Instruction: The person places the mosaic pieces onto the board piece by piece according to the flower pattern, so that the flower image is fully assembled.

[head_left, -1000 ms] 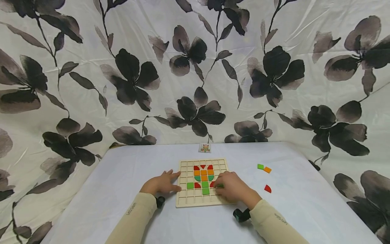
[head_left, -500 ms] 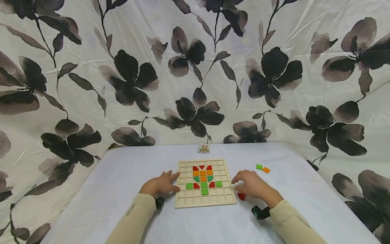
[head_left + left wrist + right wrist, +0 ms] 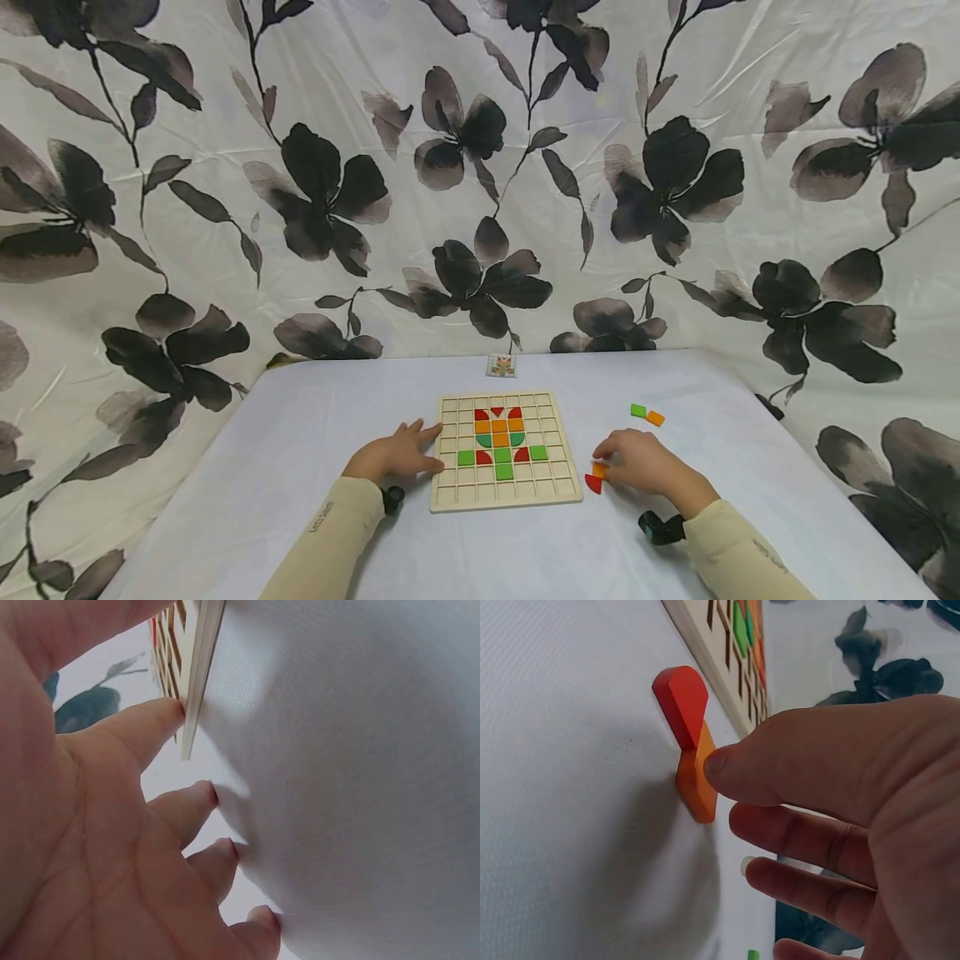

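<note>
On the desk [image 3: 300,467], the left hand [image 3: 393,454] lies flat, fingers [image 3: 169,720] released, at the grid board's [image 3: 504,498] 9 o'clock edge. At its 3 o'clock, the right hand [image 3: 637,462] touches one orange tile [image 3: 697,780] beside one red tile [image 3: 679,694], fingers [image 3: 735,769] relaxed, grasping nothing. Two more tiles [image 3: 647,413] sit at 1 o'clock.

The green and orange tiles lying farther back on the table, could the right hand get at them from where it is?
Probably yes. The right hand touches an orange tile beside a red piece, and only bare tablecloth separates it from the green tile and its orange neighbour.
</note>
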The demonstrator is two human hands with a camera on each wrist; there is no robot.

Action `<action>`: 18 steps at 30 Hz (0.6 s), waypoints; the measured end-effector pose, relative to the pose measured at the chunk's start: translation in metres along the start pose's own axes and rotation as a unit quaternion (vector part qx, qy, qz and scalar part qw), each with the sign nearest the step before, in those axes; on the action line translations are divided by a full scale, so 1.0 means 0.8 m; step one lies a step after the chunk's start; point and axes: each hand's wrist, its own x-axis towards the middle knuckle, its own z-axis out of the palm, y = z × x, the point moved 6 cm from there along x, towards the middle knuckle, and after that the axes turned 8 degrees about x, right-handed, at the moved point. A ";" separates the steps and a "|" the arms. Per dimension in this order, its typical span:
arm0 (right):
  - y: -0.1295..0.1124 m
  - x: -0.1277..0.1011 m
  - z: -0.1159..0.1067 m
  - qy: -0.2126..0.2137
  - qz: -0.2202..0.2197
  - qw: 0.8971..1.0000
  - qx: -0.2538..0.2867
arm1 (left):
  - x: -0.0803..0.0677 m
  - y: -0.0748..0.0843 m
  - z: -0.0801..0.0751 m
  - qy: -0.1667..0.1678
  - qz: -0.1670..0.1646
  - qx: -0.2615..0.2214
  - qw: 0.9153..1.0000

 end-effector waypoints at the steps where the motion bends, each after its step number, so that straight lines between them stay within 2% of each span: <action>1: 0.001 -0.001 0.000 0.000 0.003 1.000 -0.002 | 0.000 0.000 0.000 0.000 0.001 0.000 1.000; 7: 0.002 -0.001 0.003 -0.005 0.020 1.000 0.012 | -0.001 -0.001 0.000 0.004 0.002 -0.003 1.000; 18: 0.003 0.004 0.012 -0.005 0.005 1.000 0.000 | 0.001 -0.003 0.002 0.008 0.004 -0.016 1.000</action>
